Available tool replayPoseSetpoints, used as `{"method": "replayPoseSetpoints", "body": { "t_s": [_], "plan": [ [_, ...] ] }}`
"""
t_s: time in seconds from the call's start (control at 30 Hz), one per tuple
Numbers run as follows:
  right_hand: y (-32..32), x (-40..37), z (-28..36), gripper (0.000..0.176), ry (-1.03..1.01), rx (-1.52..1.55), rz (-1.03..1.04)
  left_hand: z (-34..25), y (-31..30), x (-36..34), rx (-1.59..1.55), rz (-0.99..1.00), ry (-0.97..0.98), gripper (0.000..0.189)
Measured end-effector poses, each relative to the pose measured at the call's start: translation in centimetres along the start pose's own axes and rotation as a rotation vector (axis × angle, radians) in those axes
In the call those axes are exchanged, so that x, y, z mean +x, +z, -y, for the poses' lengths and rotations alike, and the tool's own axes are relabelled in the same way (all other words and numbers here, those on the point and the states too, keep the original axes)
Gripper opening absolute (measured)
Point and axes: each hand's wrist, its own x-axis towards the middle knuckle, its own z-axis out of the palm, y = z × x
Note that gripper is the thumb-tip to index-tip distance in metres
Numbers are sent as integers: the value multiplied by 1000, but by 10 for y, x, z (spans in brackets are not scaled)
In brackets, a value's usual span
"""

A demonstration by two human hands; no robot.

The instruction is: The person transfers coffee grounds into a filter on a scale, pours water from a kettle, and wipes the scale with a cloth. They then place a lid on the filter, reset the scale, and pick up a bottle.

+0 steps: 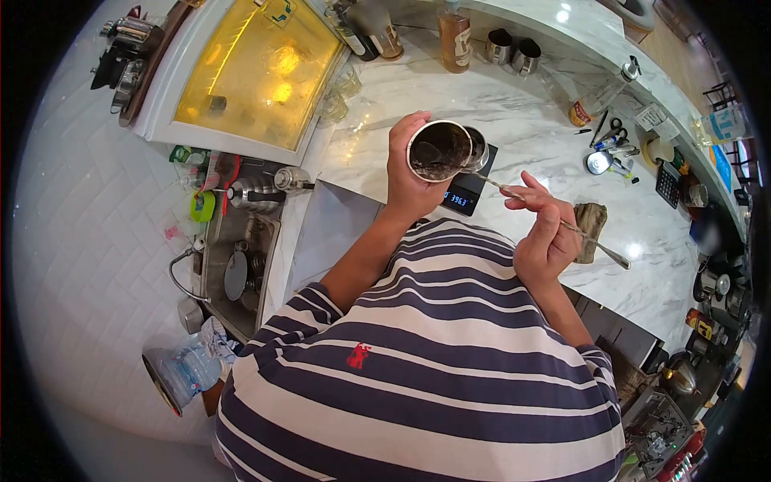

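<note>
Left hand on white-rimmed cup, right hand on long-handled spoon, over marble counter.
We see the two hands apart: the left hand (408,173) wraps the white-rimmed cup (438,151), its mouth tipped toward us, dark residue lining the inside; the right hand (546,229) pinches the long-handled spoon (593,239) between thumb and fingers, its far end meeting the cup's rim area; we can't tell if it touches. Just behind the cup we get a metal cup (479,149), partly hidden, and a black digital scale (467,193), display lit; we can't tell if the metal cup rests on it. Crumpled cloth (591,231) lies on the marble counter (658,273) beside the right hand. Farther back, we log two metal pitchers (512,52) and an amber bottle (454,40).
</note>
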Motion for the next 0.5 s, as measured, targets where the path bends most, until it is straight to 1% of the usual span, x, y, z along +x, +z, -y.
{"method": "replayPoseSetpoints", "body": {
  "t_s": [0.13,0.23,0.5],
  "plan": [
    [3,-2,-1,35,90,75,-62,3,7,-6,-15,-34,-32,97],
    [5,-1,-1,37,161,69,-80,3,10,-7,10,-58,-38,96],
    [3,2,-5,37,392,309,-172,5,9,-8,43,-83,-73,96]
  ]
}}
